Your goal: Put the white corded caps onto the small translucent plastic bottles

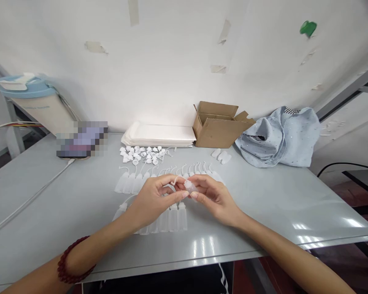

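Observation:
Both hands meet above the middle of the grey table. My right hand point(216, 198) grips a small translucent bottle point(190, 187) between thumb and fingers. The thumb and fingers of my left hand point(159, 194) are closed on the same bottle from its left, with a white strap point(174, 180) by the fingertips. Behind the hands lies a row of translucent bottles with thin white straps point(127, 182), partly covered by the hands. Nearer the front edge is a second row of bottles point(173, 218), partly behind my left hand and forearm.
White caps point(141, 154) lie in a loose pile before a white stack point(162, 134). Behind stand an open cardboard box point(216, 131) and bunched blue cloth point(279, 139). A few small pieces point(224, 157) lie near the box. At left are a phone point(81, 141), its cable and a tumbler point(43, 104).

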The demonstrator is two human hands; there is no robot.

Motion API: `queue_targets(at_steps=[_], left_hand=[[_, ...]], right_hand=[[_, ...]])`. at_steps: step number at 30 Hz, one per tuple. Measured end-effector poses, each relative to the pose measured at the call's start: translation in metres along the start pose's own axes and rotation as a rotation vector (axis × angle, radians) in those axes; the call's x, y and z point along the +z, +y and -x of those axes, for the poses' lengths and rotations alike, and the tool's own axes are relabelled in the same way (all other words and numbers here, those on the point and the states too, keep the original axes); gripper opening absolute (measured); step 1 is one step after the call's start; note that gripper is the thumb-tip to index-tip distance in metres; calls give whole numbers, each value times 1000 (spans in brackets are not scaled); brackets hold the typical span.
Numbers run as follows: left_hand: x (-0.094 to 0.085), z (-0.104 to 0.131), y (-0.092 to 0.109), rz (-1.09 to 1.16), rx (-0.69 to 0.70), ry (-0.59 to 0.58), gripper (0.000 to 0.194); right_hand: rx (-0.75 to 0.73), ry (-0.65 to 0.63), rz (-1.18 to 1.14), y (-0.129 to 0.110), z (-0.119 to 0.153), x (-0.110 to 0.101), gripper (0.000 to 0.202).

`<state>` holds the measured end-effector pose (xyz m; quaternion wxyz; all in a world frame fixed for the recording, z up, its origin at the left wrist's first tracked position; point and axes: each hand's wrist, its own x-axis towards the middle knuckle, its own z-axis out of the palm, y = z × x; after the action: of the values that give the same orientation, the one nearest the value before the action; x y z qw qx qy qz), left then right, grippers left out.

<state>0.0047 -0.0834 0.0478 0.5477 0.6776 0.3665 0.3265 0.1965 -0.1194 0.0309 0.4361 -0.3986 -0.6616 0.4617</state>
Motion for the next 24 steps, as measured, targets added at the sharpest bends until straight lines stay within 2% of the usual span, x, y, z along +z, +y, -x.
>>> queue_targets(at_steps=[5, 7, 9, 11, 13, 15, 19, 24], left_hand=[[1, 0, -3, 35, 24, 0, 19], [2, 1, -3, -42, 68, 31, 18], [4, 2, -3, -216, 193, 139, 12], [6, 3, -4, -410, 397, 281, 8], [8, 4, -6, -552, 602, 374, 9], [10, 4, -9, -655, 729, 362, 20], [11, 4, -16, -781, 808, 219, 48], [11, 4, -17, -790, 856, 220, 47]], right_hand=[[101, -8, -27, -4, -2, -3, 24], [119, -25, -124, -3, -4, -4, 23], [145, -58, -270, 0, -6, -5, 22], [183, -90, -414, 3, -7, -5, 23], [219, -99, -520, 4, -8, -6, 23], [253, -102, -596, 4, -8, -6, 23], [307, -119, -714, -1, -8, -4, 25], [342, -161, -732, -7, -8, -3, 26]])
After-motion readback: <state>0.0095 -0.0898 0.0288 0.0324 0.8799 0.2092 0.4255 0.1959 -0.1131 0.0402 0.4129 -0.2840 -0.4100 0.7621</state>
